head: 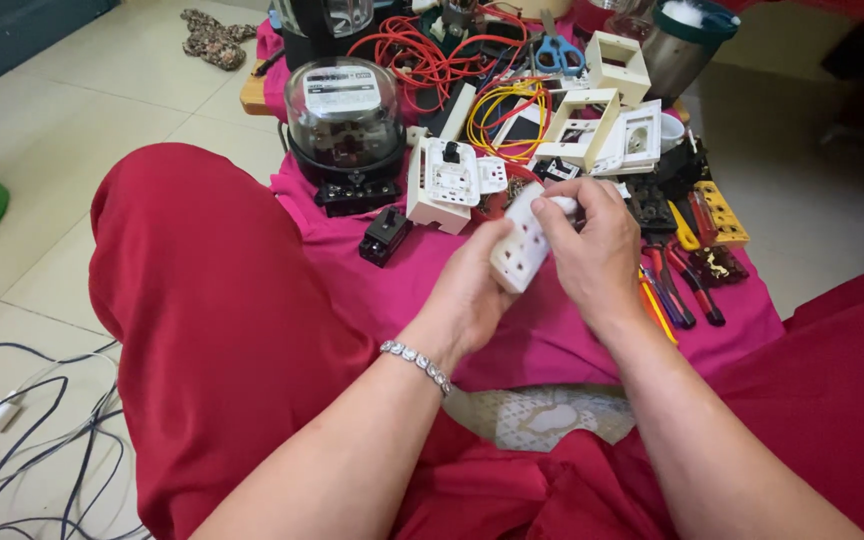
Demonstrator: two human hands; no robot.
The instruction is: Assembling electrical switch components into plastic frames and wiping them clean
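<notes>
Both hands (537, 265) grip a white plastic rectangular socket plate (524, 240) above a pink-clothed table (572, 330); a firm two-handed hold seems wise.

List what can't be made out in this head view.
- White socket block: its back and lower end, covered by the left hand and right hand.
- Right fingers: tips curl out of sight behind the block.
- Glass-domed meter: dial too small to read.
- Scissors: blades buried under red wire.
</notes>
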